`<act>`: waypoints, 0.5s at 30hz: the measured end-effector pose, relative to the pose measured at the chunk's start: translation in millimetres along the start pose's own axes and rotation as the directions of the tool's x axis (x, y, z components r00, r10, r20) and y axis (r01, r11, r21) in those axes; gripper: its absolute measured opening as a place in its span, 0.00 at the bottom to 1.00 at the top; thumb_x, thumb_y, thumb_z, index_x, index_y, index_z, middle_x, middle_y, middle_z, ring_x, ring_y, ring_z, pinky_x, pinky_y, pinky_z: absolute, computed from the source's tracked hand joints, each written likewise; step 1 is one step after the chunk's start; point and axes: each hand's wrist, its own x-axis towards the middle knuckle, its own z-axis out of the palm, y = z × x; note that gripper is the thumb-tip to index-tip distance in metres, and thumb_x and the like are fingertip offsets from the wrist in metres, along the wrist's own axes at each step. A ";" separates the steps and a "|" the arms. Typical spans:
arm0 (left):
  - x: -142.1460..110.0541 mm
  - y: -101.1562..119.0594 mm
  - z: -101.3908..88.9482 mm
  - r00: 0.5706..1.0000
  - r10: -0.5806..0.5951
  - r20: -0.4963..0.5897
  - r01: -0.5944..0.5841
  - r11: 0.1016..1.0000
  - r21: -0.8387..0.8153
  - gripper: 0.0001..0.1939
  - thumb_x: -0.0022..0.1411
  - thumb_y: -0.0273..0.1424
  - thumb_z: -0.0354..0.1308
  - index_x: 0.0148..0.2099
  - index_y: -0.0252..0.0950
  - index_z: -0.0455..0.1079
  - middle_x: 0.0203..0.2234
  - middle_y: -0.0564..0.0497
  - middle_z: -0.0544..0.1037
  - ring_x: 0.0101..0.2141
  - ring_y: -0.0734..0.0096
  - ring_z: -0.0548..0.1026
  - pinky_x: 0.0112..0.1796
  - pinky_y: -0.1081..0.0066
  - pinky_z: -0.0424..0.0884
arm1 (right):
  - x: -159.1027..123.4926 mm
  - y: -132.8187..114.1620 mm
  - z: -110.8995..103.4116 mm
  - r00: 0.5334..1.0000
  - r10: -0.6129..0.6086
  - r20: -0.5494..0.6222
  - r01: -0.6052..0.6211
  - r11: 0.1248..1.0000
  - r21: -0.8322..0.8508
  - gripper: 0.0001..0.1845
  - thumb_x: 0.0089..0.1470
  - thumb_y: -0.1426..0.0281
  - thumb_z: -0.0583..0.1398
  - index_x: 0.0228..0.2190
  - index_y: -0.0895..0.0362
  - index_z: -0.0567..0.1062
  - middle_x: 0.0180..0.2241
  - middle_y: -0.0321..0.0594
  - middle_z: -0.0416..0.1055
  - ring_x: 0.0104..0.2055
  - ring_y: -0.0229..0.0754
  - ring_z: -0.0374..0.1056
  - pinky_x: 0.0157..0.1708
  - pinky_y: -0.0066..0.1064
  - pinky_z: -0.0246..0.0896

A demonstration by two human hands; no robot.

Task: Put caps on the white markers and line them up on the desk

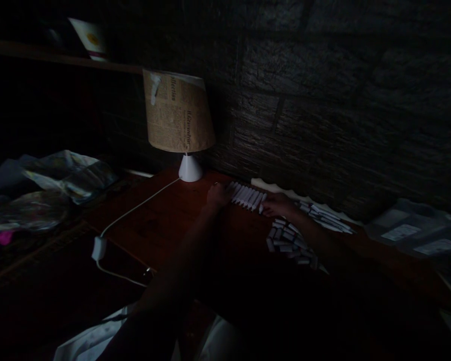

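Observation:
A row of white marker pens (pixel 248 195) lies side by side on the reddish-brown table, their narrow ends toward me. At the row's left end, my left hand (pixel 218 194) touches the outermost pens; its fingers are too dark to make out. My right hand (pixel 280 205) is at the right end, its fingers closed around a white marker that is partly covered by them. Below my right forearm is a pile of short white and grey caps (pixel 287 243). Several slim white pieces with dark parts (pixel 326 218) lie beyond that forearm.
A lamp (pixel 180 113) with a newsprint shade stands at the back left, its white cord and switch (pixel 99 248) trailing over the table edge. Clear plastic packaging (pixel 409 228) lies at the right. Crumpled plastic bags (pixel 65 170) lie at the left. A brick wall rises behind.

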 end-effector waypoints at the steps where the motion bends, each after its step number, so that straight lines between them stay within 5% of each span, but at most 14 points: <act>1: 0.1 0.2 -0.1 1.000 0.000 0.005 0.000 1.000 0.006 0.20 0.66 0.39 0.55 0.56 0.40 0.75 0.48 0.45 0.81 0.48 0.60 0.78 0.47 0.72 0.71 | 0.5 -1.8 2.8 1.000 0.017 0.012 -0.017 1.000 0.021 0.03 0.58 0.78 0.60 0.32 0.61 0.74 0.21 0.35 0.74 0.22 0.35 0.72 0.29 0.26 0.73; 8: -0.6 1.2 -2.1 1.000 0.010 0.015 -0.010 0.999 0.033 0.19 0.65 0.38 0.55 0.55 0.40 0.76 0.47 0.45 0.81 0.48 0.58 0.78 0.48 0.70 0.72 | 1.3 -6.9 9.2 0.996 0.079 0.031 -0.082 0.992 0.092 0.08 0.50 0.74 0.69 0.29 0.60 0.74 0.18 0.34 0.73 0.21 0.34 0.71 0.24 0.21 0.70; 15: 3.1 -2.6 0.5 0.999 0.040 -0.009 -0.040 0.999 0.014 0.19 0.64 0.38 0.57 0.55 0.41 0.75 0.47 0.47 0.81 0.49 0.60 0.77 0.50 0.71 0.71 | -3.9 -10.9 10.3 0.997 0.062 0.040 -0.067 0.989 0.135 0.07 0.55 0.77 0.64 0.25 0.60 0.73 0.17 0.33 0.72 0.20 0.32 0.70 0.23 0.19 0.67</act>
